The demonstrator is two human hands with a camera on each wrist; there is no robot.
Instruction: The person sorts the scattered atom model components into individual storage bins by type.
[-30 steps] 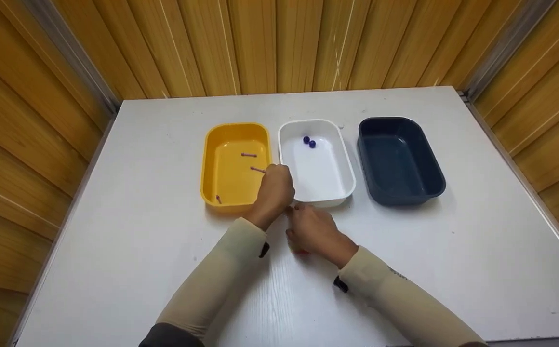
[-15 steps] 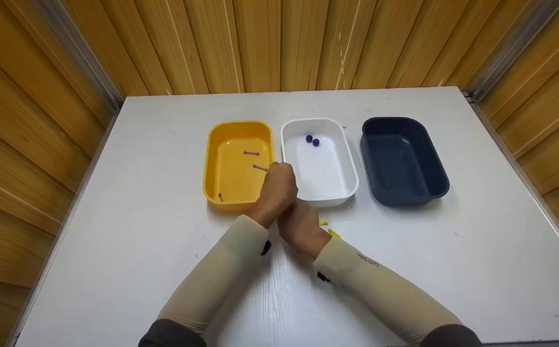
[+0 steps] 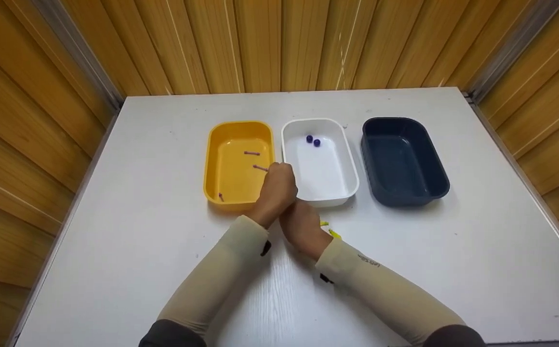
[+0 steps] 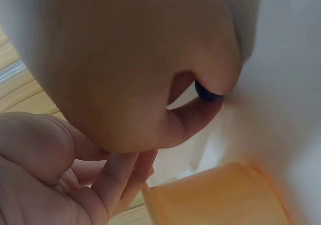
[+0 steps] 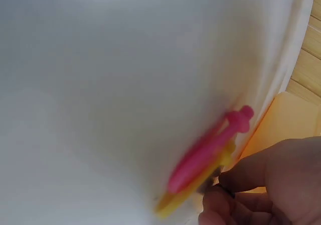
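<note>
In the left wrist view my right hand (image 4: 125, 69) fills the foreground and pinches a dark blue bead (image 4: 206, 92) between thumb and finger, close to the white table. My left hand (image 3: 278, 188), fingers curled, is just above and beyond my right hand (image 3: 302, 226). Its fingertips are hidden, so whether it holds anything does not show. Beside the right fingers in the right wrist view are blurred pink and yellow plastic pieces (image 5: 210, 157), seemingly lying on the table. Only yellow ends (image 3: 335, 234) of them show in the head view.
A yellow bin (image 3: 207, 166) holds 3 thin purple rods with knobbed ends. Two dark blue beads (image 3: 316, 142) lie in the white bin (image 3: 339, 183). To its right stands a dark navy bin (image 3: 407, 200). Wood-look panels (image 3: 308, 43) surround the table (image 3: 130, 193).
From one second ago, my right hand has moved left and turned in against the left hand, uncovering the yellow ends. Over the last half second both hands are nearly still.
</note>
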